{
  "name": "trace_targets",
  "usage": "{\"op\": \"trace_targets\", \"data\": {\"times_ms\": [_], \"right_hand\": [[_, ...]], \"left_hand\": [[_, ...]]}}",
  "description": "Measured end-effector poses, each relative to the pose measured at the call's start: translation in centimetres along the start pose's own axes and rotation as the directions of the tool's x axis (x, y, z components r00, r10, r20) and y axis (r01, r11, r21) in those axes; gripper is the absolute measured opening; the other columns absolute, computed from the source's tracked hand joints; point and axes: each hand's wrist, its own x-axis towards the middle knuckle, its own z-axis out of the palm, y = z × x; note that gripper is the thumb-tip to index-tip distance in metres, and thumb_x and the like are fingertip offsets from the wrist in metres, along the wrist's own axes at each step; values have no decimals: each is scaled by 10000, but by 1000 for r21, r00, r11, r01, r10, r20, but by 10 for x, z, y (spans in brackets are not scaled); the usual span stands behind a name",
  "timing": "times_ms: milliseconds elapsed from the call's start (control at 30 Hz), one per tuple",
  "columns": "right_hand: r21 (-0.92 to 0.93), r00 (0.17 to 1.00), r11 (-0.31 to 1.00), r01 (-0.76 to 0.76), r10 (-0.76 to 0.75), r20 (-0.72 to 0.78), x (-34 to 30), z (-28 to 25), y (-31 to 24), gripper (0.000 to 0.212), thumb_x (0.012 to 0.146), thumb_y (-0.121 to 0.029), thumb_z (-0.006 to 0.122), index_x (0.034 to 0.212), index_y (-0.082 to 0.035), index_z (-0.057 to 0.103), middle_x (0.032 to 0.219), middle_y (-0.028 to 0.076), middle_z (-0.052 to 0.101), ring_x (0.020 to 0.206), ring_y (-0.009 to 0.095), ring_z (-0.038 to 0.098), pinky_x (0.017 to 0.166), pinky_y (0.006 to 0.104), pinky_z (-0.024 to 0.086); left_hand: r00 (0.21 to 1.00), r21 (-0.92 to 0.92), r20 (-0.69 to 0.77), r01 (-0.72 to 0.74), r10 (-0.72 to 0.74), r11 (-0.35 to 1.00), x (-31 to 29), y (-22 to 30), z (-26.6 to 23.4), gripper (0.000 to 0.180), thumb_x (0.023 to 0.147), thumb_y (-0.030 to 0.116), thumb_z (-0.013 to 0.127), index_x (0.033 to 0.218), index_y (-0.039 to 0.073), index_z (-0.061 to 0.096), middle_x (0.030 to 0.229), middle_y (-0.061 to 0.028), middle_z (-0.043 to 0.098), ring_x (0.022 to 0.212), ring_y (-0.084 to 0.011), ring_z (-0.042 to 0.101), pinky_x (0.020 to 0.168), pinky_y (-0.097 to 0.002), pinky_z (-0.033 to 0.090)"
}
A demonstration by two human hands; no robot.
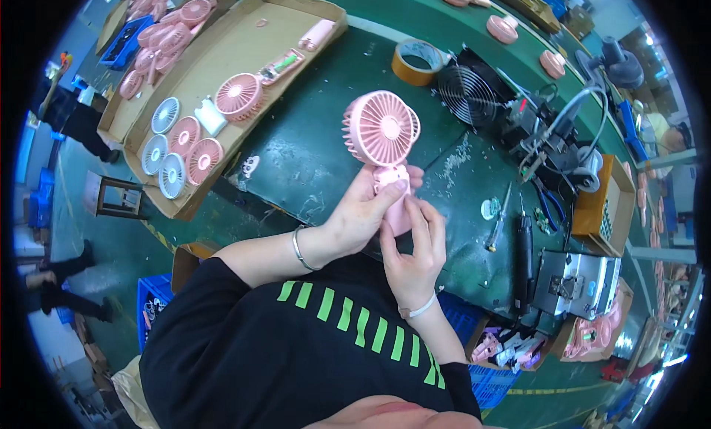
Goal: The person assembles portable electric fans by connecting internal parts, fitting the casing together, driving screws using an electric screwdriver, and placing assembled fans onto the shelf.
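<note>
Presently held: one small pink plastic handheld fan (381, 133) with round grilled head, raised above the middle of the dark green counter (311, 155), head up and grille turned toward the wearer, apparently so the face can be looked over.

Left hand (359, 214): fingers clasped around the fan's handle from the left, thumb across its front; a thin metal bangle sits on the wrist. This grip seems to carry the weight.

Right hand (411, 255): fingers closed on the lower handle from below and the right, index finger laid up along it, seemingly steadying; a pale band circles the wrist.

Far left: shallow brown cardboard tray (215, 59) holding loose pink and white round fan grilles (174, 151) laid flat, and one assembled pink fan head (238, 96) beside them, sorted within reach.

Far centre: roll of brown packing tape (417, 61), next to a black square wire-guarded fan (470, 94).

Right: black wired bench fixture (552, 144), a slim screwdriver (498, 222) lying flat, a grey metal box unit (574, 281).

Near right, below the counter edge: blue plastic crate (474, 347) with pink parts.
</note>
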Motion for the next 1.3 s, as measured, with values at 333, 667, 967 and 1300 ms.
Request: {"op": "trace_targets", "data": {"times_ms": [333, 667, 967, 1300], "right_hand": [[151, 979, 986, -70, 39, 198, 5, -29, -12, 395, 753, 53, 706, 1138, 56, 617, 1097, 173, 576, 1010, 288, 593, 891, 346, 470], [749, 731, 181, -638, 448, 515, -37, -26, 7, 373, 1026, -289, 434, 1200, 35, 494, 973, 150, 630, 738, 233, 614, 636, 350, 497], [463, 697, 526, -714, 472, 540, -39, -62, 24, 352, 1025, -256, 397, 958, 31, 589, 786, 116, 649, 594, 172, 598, 516, 271, 462], [876, 652, -482, 36, 675, 344, -116, -204, 91, 618, 1004, -399, 460, 1390, 77, 375, 954, 86, 585, 726, 138, 528, 644, 249, 474]], "left_hand": [[983, 40, 126, -137, 132, 990, -4, 0, 0, 368, 943, 66, 486, 1281, -2, 357, 1086, -119, 579, 972, -155, 602, 841, -296, 529], [930, 36, 361, -86, 67, 996, -24, 19, 22, 389, 975, 165, 514, 1278, -18, 354, 1081, -129, 611, 1027, -198, 607, 895, -332, 504], [889, 118, 440, 86, -130, 989, -14, 3, 23, 412, 946, 61, 490, 1317, -18, 331, 1159, -168, 618, 1072, -217, 624, 930, -355, 513], [880, 108, 456, 94, -134, 990, -1, -8, 10, 484, 971, 189, 554, 1377, 8, 361, 1273, -135, 552, 1201, -246, 547, 1002, -386, 455]]}}
